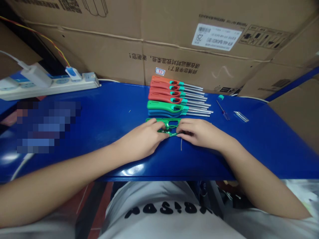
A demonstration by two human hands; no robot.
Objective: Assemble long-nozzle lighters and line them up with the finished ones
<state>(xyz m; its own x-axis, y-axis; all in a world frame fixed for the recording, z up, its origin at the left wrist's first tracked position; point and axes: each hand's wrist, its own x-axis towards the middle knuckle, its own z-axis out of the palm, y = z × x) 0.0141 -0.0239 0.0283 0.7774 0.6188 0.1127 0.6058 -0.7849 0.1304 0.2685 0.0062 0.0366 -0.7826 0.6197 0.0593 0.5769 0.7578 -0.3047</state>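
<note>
On the blue table, two green lighter casing parts (173, 122) lie side by side between my hands, with thin dark inner parts and a green loop partly hidden by the fingers. My left hand (147, 136) is closed, thumb and fingers pinching at the left of the casing. From the right, my right hand (196, 131) bends its fingers onto the other end. A thin grey wire (181, 144) sticks out towards me below the right fingertips. Just beyond stands a row of long-necked lighters: several red lighters (159, 97), a green lighter (160, 105) and blue ones (161, 113).
A red-handled screwdriver (225, 114) and a clear plastic piece (241, 116) lie at the right, near a small teal part (221, 97). A cardboard box (112, 56) walls off the back. At the left is a power strip (59, 87) with plugs and cables.
</note>
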